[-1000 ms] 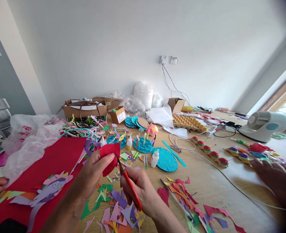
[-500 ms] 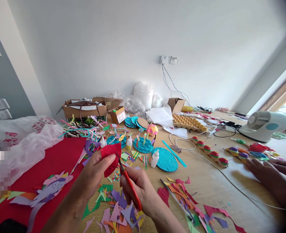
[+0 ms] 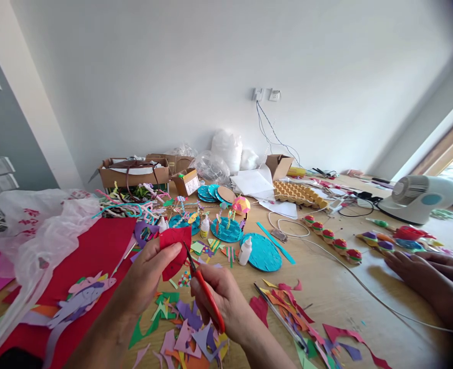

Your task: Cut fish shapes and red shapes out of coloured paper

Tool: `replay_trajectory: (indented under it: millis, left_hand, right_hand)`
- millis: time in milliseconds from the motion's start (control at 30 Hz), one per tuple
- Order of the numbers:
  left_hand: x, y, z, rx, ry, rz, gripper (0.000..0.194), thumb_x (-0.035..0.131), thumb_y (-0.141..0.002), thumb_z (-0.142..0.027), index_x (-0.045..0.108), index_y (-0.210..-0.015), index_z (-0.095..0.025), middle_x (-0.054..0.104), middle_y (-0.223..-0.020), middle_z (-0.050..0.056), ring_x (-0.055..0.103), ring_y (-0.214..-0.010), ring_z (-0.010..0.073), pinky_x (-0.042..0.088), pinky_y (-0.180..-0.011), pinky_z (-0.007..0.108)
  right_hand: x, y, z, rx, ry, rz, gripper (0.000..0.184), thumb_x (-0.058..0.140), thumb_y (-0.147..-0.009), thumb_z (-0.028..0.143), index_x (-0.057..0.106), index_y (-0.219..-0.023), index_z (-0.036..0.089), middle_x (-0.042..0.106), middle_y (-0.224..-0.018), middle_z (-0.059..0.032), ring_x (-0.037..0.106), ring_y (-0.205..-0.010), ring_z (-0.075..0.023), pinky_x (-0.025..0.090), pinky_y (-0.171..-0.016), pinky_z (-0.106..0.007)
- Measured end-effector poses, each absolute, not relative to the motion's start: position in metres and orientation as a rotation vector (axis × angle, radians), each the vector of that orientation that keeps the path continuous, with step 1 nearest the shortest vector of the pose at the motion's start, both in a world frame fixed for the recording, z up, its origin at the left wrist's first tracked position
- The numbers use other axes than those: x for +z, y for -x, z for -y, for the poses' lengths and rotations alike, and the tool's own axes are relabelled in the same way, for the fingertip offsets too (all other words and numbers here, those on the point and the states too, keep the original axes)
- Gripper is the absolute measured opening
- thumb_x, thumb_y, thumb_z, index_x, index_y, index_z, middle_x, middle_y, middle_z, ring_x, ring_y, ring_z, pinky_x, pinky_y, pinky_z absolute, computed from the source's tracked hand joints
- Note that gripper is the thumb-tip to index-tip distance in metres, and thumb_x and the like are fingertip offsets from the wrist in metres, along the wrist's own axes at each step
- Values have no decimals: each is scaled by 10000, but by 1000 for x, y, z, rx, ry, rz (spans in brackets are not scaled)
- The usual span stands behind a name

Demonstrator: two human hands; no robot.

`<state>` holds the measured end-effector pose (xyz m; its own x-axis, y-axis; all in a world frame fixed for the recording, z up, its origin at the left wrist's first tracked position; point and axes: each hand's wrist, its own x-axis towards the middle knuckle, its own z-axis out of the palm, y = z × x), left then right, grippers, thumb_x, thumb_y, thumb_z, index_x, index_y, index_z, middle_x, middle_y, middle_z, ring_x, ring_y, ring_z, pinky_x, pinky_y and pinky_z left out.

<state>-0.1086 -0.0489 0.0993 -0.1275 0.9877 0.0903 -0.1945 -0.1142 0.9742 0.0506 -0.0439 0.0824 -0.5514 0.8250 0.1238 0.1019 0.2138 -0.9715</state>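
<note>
A piece of red paper (image 3: 176, 242) with small dark marks is pinched in my left hand (image 3: 155, 264), thumb on its front face. My right hand (image 3: 222, 297) grips red-handled scissors (image 3: 208, 294), whose blades reach the right edge of the red paper. Under both hands lies a spread of coloured paper scraps (image 3: 190, 328). Just beyond them are a white glue bottle (image 3: 245, 250) and a round blue disc (image 3: 264, 253). Cut-out paper fish shapes (image 3: 84, 300) rest on large red sheets (image 3: 96, 246) left of my arm.
At right, another person's hands (image 3: 422, 277) rest near colourful egg-carton pieces (image 3: 384, 243). A white fan (image 3: 422, 200) stands behind them. A cable (image 3: 349, 277) crosses the table. Another pair of scissors (image 3: 282, 318) lies among scraps. A plastic bag (image 3: 45, 230) covers the left side.
The red paper in my left hand has turned slightly at the scissor blades. On the left, the plastic bag has shifted, and the blurred patch there is gone. The other person's hands moved slightly left.
</note>
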Motion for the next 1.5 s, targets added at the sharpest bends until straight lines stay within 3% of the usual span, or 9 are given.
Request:
replay_trajectory:
  millis: [267,500,800,1067,1500]
  left_hand:
    - [105,108,51,1454,-1071,-1117,122,692,-744,-304,712,-765,-186,654,-648,-26,557,-668,154,465,-650,239]
    - [104,109,53,1454,-1038,-1148,130,686,-749,-312,707,-767,-185,651,-643,-24,556,-658,153,461,-653,250]
    - [102,111,50,1418,-1079,-1129,137,684,-761,-325,703,-739,-191,591,-600,-42,476,-585,115,407,-555,204]
    - [108,114,52,1369,-1095,-1181,174,698,-719,-348,679,-654,-188,556,-543,-40,460,-533,116,374,-512,216]
    - [113,122,53,1268,-1071,-1164,182,724,-657,-350,680,-636,-174,571,-558,-19,464,-521,110,374,-495,219]
  right_hand:
    - [87,-51,45,1388,871,1824,450,519,-866,536,399,-592,201,332,-502,57,327,-488,-85,222,-438,-204]
    - [84,-51,46,1407,863,1806,329,522,-856,355,396,-595,199,328,-513,63,307,-484,-79,217,-445,-200]
    - [85,-51,46,1400,867,1827,377,527,-877,428,401,-605,199,359,-517,61,332,-491,-81,241,-455,-201]
    - [84,-54,44,1334,886,1915,342,513,-888,342,378,-606,202,363,-529,55,324,-502,-82,222,-456,-209]
    - [89,-61,42,1248,829,2064,447,452,-939,509,401,-626,193,349,-565,47,297,-539,-92,227,-476,-214]
